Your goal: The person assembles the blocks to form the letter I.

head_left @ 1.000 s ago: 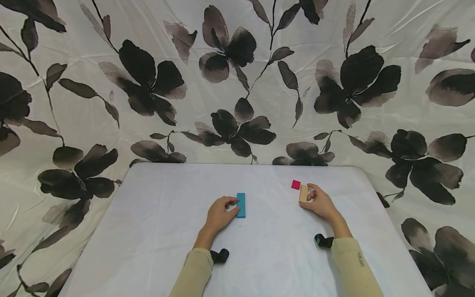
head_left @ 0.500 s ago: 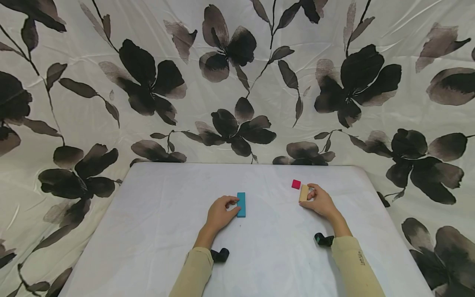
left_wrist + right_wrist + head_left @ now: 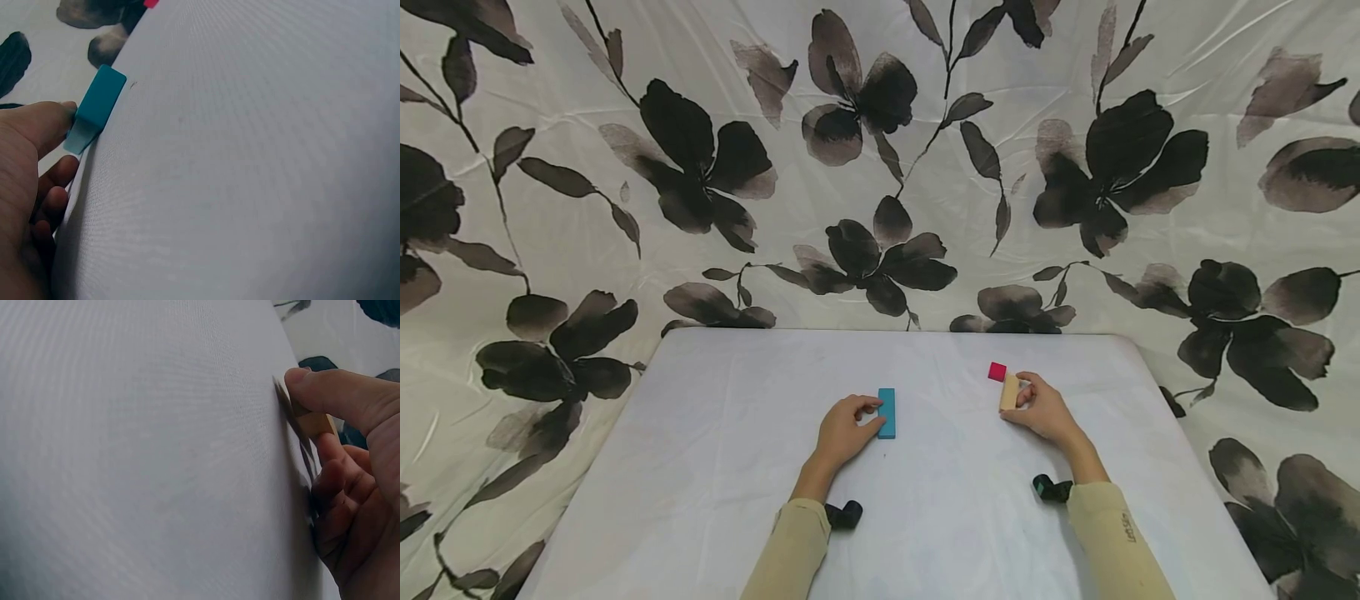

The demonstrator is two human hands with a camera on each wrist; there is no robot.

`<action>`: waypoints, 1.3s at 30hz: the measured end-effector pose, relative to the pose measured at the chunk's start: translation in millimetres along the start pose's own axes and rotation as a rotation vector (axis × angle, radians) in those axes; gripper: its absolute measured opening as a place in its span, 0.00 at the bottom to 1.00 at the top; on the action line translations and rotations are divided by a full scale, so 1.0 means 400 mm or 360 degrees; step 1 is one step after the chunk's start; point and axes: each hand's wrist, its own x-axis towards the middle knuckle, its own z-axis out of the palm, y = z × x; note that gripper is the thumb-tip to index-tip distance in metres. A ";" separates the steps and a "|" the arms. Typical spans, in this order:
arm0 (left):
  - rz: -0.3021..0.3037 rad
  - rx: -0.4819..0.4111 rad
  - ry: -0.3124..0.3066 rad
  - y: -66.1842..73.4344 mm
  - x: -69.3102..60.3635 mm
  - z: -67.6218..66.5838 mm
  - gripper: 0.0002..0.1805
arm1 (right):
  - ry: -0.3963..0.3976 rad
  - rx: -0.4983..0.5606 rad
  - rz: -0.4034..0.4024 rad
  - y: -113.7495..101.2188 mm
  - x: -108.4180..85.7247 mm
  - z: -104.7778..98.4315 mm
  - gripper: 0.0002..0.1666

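Observation:
A blue rectangular block (image 3: 887,414) lies lengthwise near the middle of the table. My left hand (image 3: 842,429) holds it at its left side with thumb and index finger. In the left wrist view the thumb tip meets the blue block (image 3: 103,103), and the index fingertip is partly hidden. My right hand (image 3: 1045,410) grips a pale yellow wooden block (image 3: 1009,392), slightly tilted, thumb at its near end. The right wrist view shows that wooden block (image 3: 315,423) mostly behind the thumb. Just beyond its far end sits a small red block (image 3: 997,372).
The white cloth-covered table (image 3: 715,467) ends at a far edge before a floral curtain (image 3: 865,167). A black wrist camera (image 3: 845,516) sticks out beside the left sleeve, another black camera (image 3: 1051,488) beside the right.
My right hand has shifted slightly left with the yellow wooden block. The left hand and the blue block stay where they were; the red block seems still.

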 end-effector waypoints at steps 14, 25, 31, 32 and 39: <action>0.0016 0.0013 0.0010 -0.001 -0.003 0.000 0.15 | -0.0049 -0.0024 -0.0062 -0.021 -0.030 0.017 0.49; 0.0011 0.0020 0.0003 -0.001 -0.002 0.000 0.15 | -0.0097 0.0006 -0.0120 -0.041 -0.059 0.036 0.48; 0.0006 0.0025 0.0001 -0.002 -0.002 -0.002 0.15 | -0.0130 0.0045 -0.0161 -0.064 -0.069 0.055 0.48; -0.0005 0.0026 -0.0002 -0.002 -0.002 -0.002 0.15 | -0.0132 0.0047 -0.0174 -0.068 -0.071 0.059 0.48; -0.0021 0.0016 -0.0001 -0.004 0.000 0.000 0.15 | -0.0140 0.0088 -0.0222 -0.095 -0.082 0.083 0.47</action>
